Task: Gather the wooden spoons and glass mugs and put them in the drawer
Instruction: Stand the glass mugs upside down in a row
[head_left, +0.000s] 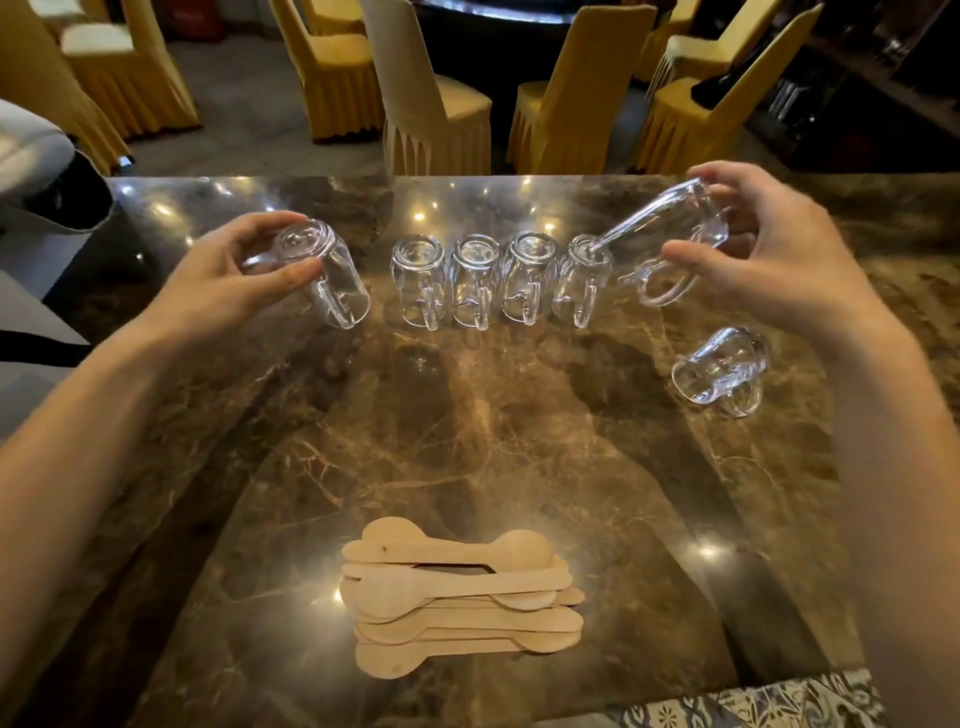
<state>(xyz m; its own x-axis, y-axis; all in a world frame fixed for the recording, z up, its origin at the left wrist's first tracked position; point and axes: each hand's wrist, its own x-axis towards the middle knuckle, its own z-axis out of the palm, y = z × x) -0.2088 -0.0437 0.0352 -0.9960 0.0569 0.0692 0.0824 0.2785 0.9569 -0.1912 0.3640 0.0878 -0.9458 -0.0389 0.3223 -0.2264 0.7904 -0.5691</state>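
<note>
My left hand (244, 270) grips a glass mug (327, 275) by its base, tilted, at the left of the marble table (467, 441). My right hand (769, 249) holds another glass mug (680, 244) lifted and tilted at the right. Between them several glass mugs (498, 280) stand upside down in a row, handles toward me. One more mug (722, 371) lies on its side below my right hand. A pile of several wooden spoons (460, 597) rests near the table's front edge. No drawer is in view.
Yellow-covered chairs (431, 98) stand beyond the table's far edge around a dark round table (493, 10). A patterned tile strip (753, 701) shows at the front right corner. A grey and black object (47, 171) sits at the far left.
</note>
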